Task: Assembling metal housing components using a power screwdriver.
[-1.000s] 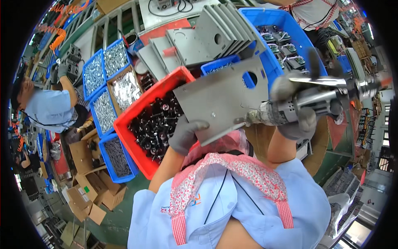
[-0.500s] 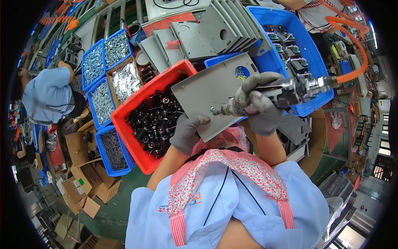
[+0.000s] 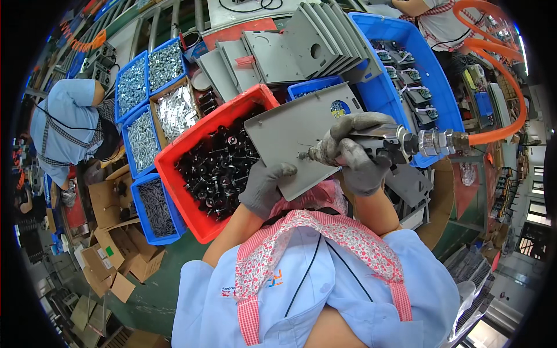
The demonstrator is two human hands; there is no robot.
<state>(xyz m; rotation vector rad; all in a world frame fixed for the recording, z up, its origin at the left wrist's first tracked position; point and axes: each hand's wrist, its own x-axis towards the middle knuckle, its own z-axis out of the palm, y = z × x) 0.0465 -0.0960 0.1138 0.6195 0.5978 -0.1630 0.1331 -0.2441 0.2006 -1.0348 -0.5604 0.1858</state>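
My left hand (image 3: 264,187), in a grey glove, grips the near edge of a grey metal plate (image 3: 290,133) and holds it tilted over the red bin (image 3: 174,152). My right hand (image 3: 354,152), also gloved, is wrapped around a pneumatic screwdriver (image 3: 400,145) lying sideways. The tool's tip (image 3: 303,155) touches the middle of the plate. An orange air hose (image 3: 499,110) runs from the tool's rear to the right. The red bin holds several small black parts (image 3: 217,168).
Blue trays of screws and metal bits (image 3: 145,98) stand left of the red bin. A stack of grey plates (image 3: 307,49) leans at the back. A large blue crate (image 3: 406,69) holds assemblies. Another person in blue (image 3: 64,127) bends at left; cardboard boxes (image 3: 110,261) lie lower left.
The screwdriver has swung from the right in over the plate, and its tip now rests on the plate's middle. The plate has shifted slightly lower with my left hand still on its edge.
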